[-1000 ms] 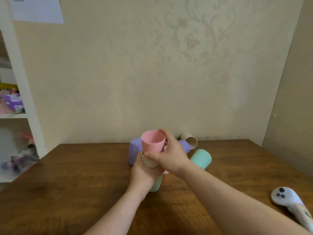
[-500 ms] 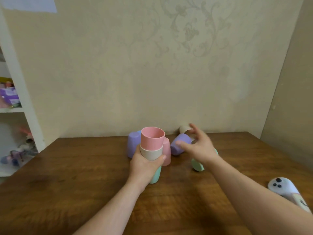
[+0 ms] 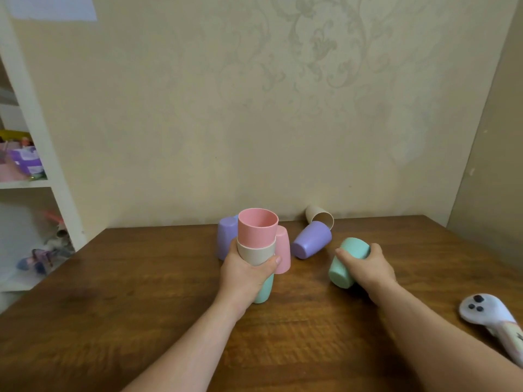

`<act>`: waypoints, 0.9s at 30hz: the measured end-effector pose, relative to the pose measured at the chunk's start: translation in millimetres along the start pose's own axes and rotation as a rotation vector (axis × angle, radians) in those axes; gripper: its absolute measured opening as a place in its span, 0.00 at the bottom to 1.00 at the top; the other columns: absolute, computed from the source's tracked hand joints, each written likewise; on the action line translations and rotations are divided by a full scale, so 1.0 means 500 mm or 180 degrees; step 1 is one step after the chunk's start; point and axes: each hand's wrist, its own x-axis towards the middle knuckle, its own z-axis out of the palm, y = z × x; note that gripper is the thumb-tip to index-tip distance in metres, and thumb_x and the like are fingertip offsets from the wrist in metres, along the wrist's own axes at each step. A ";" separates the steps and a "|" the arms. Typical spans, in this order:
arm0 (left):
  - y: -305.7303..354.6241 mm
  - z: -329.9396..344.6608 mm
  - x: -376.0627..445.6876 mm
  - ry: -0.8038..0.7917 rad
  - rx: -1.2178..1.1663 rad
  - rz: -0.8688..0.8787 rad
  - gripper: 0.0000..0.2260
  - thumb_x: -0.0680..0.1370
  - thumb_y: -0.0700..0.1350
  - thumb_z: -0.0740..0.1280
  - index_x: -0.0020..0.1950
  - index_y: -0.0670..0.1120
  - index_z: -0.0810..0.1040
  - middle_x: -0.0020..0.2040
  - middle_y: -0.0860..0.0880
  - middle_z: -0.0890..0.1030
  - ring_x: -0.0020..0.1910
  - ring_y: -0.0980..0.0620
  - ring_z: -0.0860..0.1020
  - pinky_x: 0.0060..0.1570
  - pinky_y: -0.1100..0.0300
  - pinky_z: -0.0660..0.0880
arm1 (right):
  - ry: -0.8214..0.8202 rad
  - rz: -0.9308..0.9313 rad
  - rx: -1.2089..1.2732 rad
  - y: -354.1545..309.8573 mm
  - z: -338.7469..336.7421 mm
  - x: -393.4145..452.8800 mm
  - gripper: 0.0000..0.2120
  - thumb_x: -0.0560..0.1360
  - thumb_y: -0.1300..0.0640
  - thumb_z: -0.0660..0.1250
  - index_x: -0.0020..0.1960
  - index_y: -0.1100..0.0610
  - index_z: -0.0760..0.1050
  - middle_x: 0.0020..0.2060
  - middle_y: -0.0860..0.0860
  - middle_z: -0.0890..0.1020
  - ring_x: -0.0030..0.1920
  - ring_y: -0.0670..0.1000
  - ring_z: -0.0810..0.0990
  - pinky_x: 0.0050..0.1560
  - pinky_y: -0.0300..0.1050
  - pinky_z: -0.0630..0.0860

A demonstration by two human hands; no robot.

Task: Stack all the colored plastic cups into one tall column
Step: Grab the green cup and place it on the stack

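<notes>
My left hand (image 3: 246, 274) is wrapped around a nested stack: a pink cup (image 3: 257, 230) on top, a beige cup (image 3: 256, 253) under it, a mint cup (image 3: 263, 290) at the bottom, standing on the wooden table (image 3: 141, 292). My right hand (image 3: 368, 267) grips a second mint cup (image 3: 349, 261) lying on its side. Behind the stack stand an upside-down pink cup (image 3: 283, 250) and an upside-down purple cup (image 3: 225, 239). Another purple cup (image 3: 311, 243) and a beige cup (image 3: 319, 217) lie on their sides near the wall.
A white controller-like object (image 3: 492, 318) with black dots lies at the table's right edge. A white shelf unit (image 3: 36, 171) with toys stands to the left. The wall (image 3: 254, 108) closes the table's far side and right side.
My right hand let go of the pink cup on the stack, swung right and closed on the mint cup lying on its side. My left hand kept holding the stack.
</notes>
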 end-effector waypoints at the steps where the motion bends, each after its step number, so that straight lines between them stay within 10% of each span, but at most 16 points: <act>1: -0.002 -0.001 0.001 0.0002 0.0002 -0.0006 0.33 0.66 0.50 0.87 0.66 0.56 0.76 0.56 0.56 0.85 0.55 0.55 0.85 0.55 0.50 0.85 | 0.0025 -0.0174 0.0166 -0.001 0.001 -0.006 0.39 0.67 0.31 0.77 0.69 0.48 0.66 0.56 0.55 0.79 0.54 0.61 0.80 0.54 0.59 0.82; 8: -0.002 0.001 0.003 -0.0027 0.0105 0.0010 0.35 0.67 0.52 0.87 0.69 0.56 0.74 0.58 0.56 0.84 0.57 0.54 0.84 0.56 0.51 0.84 | 0.0168 -0.1451 -0.0028 0.007 0.023 -0.049 0.40 0.69 0.52 0.80 0.75 0.46 0.66 0.70 0.48 0.73 0.67 0.52 0.76 0.58 0.47 0.71; 20: 0.017 -0.041 -0.002 -0.0768 -0.0170 0.0039 0.37 0.70 0.45 0.86 0.73 0.61 0.72 0.63 0.58 0.84 0.62 0.58 0.83 0.54 0.60 0.80 | -0.0144 -0.1335 -0.0070 -0.018 0.015 -0.038 0.37 0.69 0.56 0.80 0.73 0.49 0.67 0.65 0.52 0.77 0.57 0.52 0.75 0.55 0.47 0.70; 24: 0.047 -0.058 0.004 -0.0779 -0.0372 0.0072 0.42 0.73 0.42 0.84 0.73 0.68 0.62 0.60 0.73 0.80 0.55 0.73 0.81 0.52 0.69 0.77 | -0.0390 -0.1088 0.0080 -0.018 0.007 -0.038 0.43 0.72 0.55 0.78 0.80 0.42 0.60 0.62 0.49 0.77 0.57 0.53 0.76 0.54 0.48 0.75; 27: 0.073 -0.055 0.026 -0.0811 -0.0352 0.0186 0.31 0.73 0.43 0.84 0.69 0.61 0.74 0.59 0.65 0.85 0.54 0.66 0.85 0.50 0.68 0.80 | -0.0501 -0.0988 0.0002 -0.030 -0.001 -0.041 0.46 0.71 0.53 0.79 0.81 0.40 0.58 0.65 0.51 0.79 0.61 0.57 0.78 0.60 0.52 0.78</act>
